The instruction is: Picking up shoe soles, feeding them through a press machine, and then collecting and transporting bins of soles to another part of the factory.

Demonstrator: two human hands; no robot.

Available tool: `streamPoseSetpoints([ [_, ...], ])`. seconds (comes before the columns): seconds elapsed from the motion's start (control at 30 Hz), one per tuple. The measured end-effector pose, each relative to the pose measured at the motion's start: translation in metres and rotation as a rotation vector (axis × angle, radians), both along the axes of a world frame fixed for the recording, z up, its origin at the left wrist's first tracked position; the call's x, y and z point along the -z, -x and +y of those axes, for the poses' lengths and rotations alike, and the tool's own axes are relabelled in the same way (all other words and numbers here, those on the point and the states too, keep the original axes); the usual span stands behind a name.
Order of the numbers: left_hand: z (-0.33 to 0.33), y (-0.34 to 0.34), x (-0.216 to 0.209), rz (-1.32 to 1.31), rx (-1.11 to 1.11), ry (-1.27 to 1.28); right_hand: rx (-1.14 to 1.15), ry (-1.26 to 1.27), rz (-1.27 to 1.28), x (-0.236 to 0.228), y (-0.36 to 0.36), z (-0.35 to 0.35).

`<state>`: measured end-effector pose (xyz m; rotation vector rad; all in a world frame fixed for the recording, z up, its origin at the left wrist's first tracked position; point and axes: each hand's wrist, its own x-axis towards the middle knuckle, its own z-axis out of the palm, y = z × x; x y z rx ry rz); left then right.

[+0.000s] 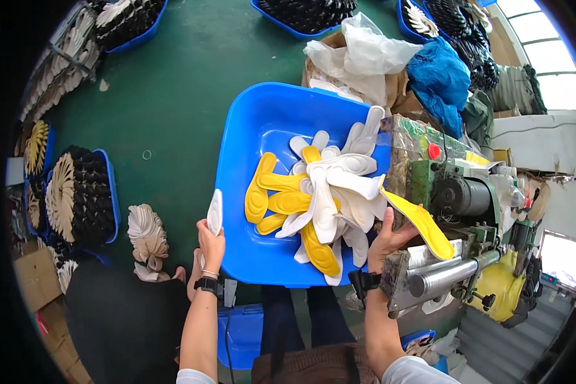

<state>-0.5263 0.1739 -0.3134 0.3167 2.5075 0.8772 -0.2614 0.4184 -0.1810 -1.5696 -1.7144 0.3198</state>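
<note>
Green floor (185, 83): blue tubs (249, 128), insole stacks (146, 233), cardboard boxes (35, 275).

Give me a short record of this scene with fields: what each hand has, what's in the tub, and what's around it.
left hand: holds a white insole upright beside the tub's left edge
right hand: grips a yellow insole at the machine
blue tub: holds a loose pile of white and yellow insoles
machine: green, with metal rollers, right of the tub
floor: green, with more tubs of stacked insoles
</note>
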Motion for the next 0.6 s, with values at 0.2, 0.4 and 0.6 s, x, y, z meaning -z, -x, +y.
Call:
streamPoseSetpoints([
  [0.2, -0.011, 0.019, 0.025, 0.011, 0.017, 0.012, 0.056, 0.194, 0.502, 0.041, 0.016, 0.006],
  [0.4, 0.004, 0.03, 0.019, -0.126, 0.12, -0.054, -0.175, 0.898, 0.194, 0.106, -0.024, -0.041],
  [0.6, -0.031, 0.043, -0.002, -0.65, 0.137, -0.152, -0.691, 0.998, -0.122, 0.073, -0.021, -0.081],
])
